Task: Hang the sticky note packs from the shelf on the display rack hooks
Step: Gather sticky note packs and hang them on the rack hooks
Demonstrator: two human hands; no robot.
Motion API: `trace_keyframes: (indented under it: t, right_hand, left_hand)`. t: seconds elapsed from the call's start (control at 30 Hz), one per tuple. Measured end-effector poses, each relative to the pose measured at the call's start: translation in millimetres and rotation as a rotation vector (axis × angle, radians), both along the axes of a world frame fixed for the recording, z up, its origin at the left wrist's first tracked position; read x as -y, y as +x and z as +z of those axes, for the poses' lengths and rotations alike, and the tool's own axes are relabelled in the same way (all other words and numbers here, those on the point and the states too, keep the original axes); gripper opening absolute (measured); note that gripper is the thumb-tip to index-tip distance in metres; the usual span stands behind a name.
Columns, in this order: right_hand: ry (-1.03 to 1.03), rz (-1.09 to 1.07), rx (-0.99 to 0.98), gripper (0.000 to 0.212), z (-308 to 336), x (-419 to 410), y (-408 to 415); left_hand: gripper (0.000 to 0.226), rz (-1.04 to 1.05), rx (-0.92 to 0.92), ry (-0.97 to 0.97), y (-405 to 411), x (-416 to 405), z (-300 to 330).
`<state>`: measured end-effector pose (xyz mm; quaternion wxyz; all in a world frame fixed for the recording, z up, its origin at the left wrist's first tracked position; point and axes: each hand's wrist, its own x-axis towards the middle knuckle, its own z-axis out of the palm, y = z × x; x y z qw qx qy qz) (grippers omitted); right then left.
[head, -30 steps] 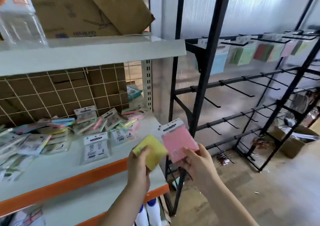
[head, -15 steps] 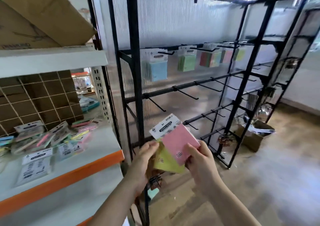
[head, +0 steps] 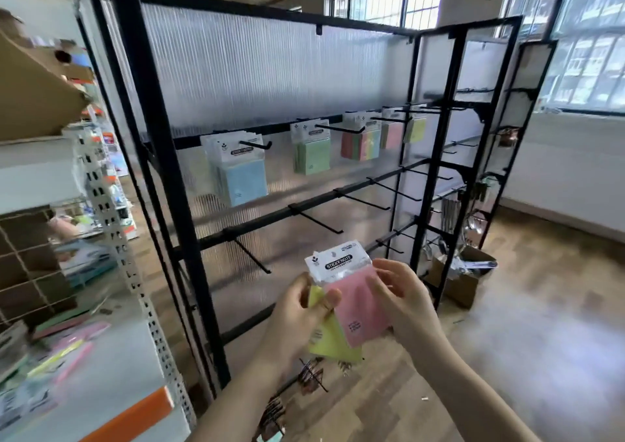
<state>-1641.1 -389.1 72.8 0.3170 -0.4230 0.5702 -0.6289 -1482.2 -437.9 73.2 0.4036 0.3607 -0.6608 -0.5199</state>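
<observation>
I hold two sticky note packs in front of the black display rack [head: 203,238]. The pink pack [head: 355,303] lies on top, gripped at its right edge by my right hand [head: 402,299]. Behind it is the yellow pack [head: 333,343], and my left hand [head: 297,316] pinches both at their left side. On the rack's top row hang blue packs [head: 241,177], green packs [head: 313,152], mixed-colour packs [head: 360,142] and more further right. The hooks on the middle row [head: 319,225] and the lower row are bare. More packs [head: 64,350] lie blurred on the white shelf [head: 111,384] at lower left.
The shelf unit with an orange front edge [head: 135,418] and perforated upright [head: 111,225] stands to the left of the rack. A cardboard box [head: 30,89] sits on its upper board. Open boxes [head: 463,282] and loose hooks [head: 311,377] lie on the wooden floor.
My view has swung right from the shelf to the rack. The two packs, held apart a second ago, now overlap, pink over yellow, and my hands have risen toward the rack.
</observation>
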Motion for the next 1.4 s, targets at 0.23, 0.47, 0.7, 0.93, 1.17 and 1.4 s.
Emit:
trace_keyframes:
  t: [0.23,0.47,0.7,0.93,1.17,1.4]
  right_hand:
    - [0.12,-0.086,-0.163,0.021,39.2,68.1,-51.6]
    - [-0.103,-0.195,-0.043,0.027,51.4,109.9,-92.1]
    - [-0.204,-0.289,0.064,0.022,37.6,129.7,-144.9]
    - [-0.194,-0.371,0.094,0.023,25.4,156.3,-216.7]
    - [-0.264,-0.386,-0.059,0.025,33.2,181.1,-305.5]
    - [-0.298,-0.182,-0.174,0.028,58.2,208.4,-375.1]
  left_hand:
    - [0.029,-0.109,-0.017,-0.109,-59.1,66.1,19.4]
    - [0.076,-0.064,-0.103,-0.046,-108.2,127.6,25.5]
    - [0.044,0.029,-0.065,-0.015,-152.3,177.5,20.2]
    - [0.045,-0.074,-0.068,-0.103,-213.9,201.7,23.7]
    - [0.029,-0.201,0.012,-0.093,-290.3,206.3,41.3]
    - [0.047,0.004,0.096,-0.207,-365.3,215.3,64.4]
